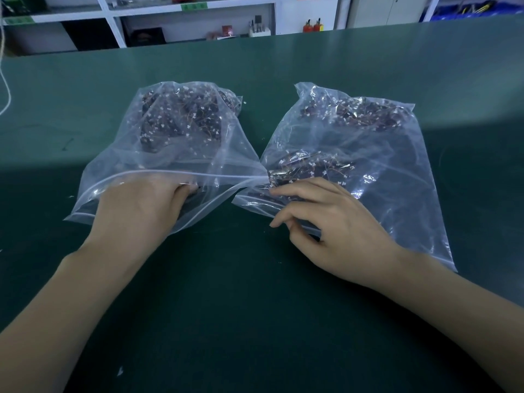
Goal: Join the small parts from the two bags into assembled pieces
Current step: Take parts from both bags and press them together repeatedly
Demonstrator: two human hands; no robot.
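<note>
Hands reach into two bags: left hand curled inside left bag, grip unclear; right hand, fingers spread, at right bag, where tangled wires could snag.

Dark green table — plain, flecked with a few white specks. Two clear bags, see-through with glossy glints. Inside, dark brown-black parts dotted with small white bits and thin orange-red wires. White shelves behind.
</note>
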